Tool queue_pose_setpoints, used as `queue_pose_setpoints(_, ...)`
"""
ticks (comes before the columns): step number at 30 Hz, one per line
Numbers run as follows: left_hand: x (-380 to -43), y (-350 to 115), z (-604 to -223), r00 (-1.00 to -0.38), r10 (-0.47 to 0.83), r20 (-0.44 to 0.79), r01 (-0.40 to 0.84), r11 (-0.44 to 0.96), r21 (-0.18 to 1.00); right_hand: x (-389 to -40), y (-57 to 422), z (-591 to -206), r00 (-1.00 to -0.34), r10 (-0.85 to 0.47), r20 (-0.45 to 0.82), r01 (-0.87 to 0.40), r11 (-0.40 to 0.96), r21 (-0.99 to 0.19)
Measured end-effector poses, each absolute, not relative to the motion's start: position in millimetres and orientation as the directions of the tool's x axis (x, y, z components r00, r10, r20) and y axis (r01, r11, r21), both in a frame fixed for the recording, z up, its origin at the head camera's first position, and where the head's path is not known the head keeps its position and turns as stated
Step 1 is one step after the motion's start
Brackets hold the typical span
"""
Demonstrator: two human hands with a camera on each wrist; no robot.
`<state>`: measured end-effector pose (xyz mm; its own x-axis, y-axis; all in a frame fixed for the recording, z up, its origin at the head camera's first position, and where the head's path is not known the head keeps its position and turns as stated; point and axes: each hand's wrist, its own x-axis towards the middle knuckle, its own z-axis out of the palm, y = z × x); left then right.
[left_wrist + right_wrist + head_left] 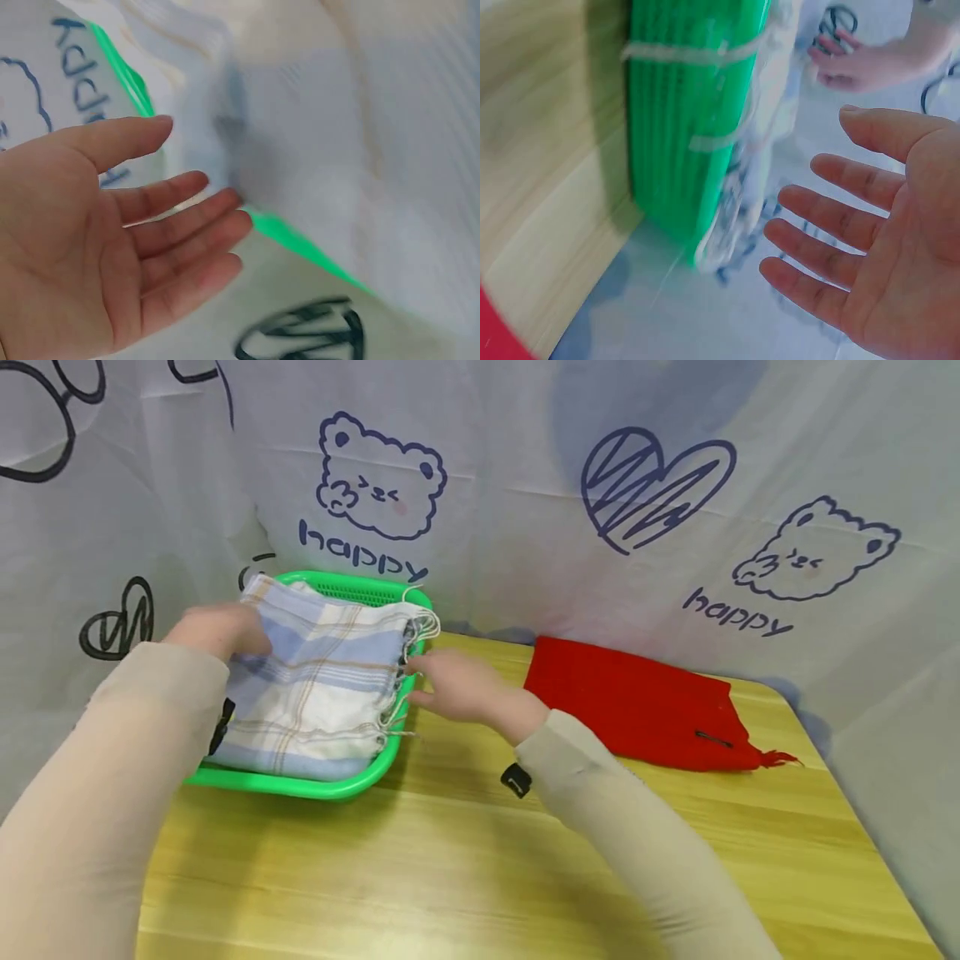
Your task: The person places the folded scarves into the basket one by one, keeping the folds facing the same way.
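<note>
A folded plaid scarf [322, 685] in light blue, white and tan lies in a green plastic basket [322, 789] at the table's left. Its fringe hangs along the basket's right rim. My left hand [225, 631] is over the scarf's left side; in the left wrist view its fingers are spread and relaxed, with nothing held. Close by the fringe at the right rim is my right hand [468, 685]. The right wrist view shows that hand's fingers [825, 199] extended and apart, the palm bare, beside the green basket wall [686, 112].
A folded red scarf [637, 702] with a tasselled end and a small dark mark lies at the table's back right. The wooden table [420, 868] meets a white cloth curtain [510, 510] with printed bears and hearts behind it.
</note>
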<state>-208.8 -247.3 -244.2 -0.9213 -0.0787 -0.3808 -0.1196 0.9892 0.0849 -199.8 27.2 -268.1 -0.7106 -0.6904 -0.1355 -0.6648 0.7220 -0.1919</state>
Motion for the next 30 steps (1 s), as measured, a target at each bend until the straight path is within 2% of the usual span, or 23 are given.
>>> queue_pose_setpoints(3,-224,-228,-244,-0.934,-0.034,-0.355,-0.05,0.998,0.037,-209,54,-267,-0.76,-0.631,-0.157,-0.596,0.773,-0.219)
queue_pose_setpoints(8,-242,-186,-244,-0.946,0.037,-0.322,0.019,0.998,0.058,-223,103,-276,-0.834,-0.509,-0.214,-0.469,0.858,-0.21)
queue_pose_setpoints(14,-255,-124,-249,-0.961,0.123,-0.249,0.104,0.991,0.087,-236,163,-287,-0.89,-0.377,-0.255,-0.325,0.919,-0.223)
queue_pose_setpoints(22,-266,-41,-260,-0.945,0.226,-0.238,0.208,0.973,0.098,-245,241,-304,-0.931,-0.19,-0.313,-0.129,0.97,-0.207)
queue_pose_setpoints(30,-260,37,-298,-0.881,0.331,-0.338,0.345,0.938,0.018,-243,302,-323,-0.924,-0.041,-0.38,0.016,0.989,-0.146)
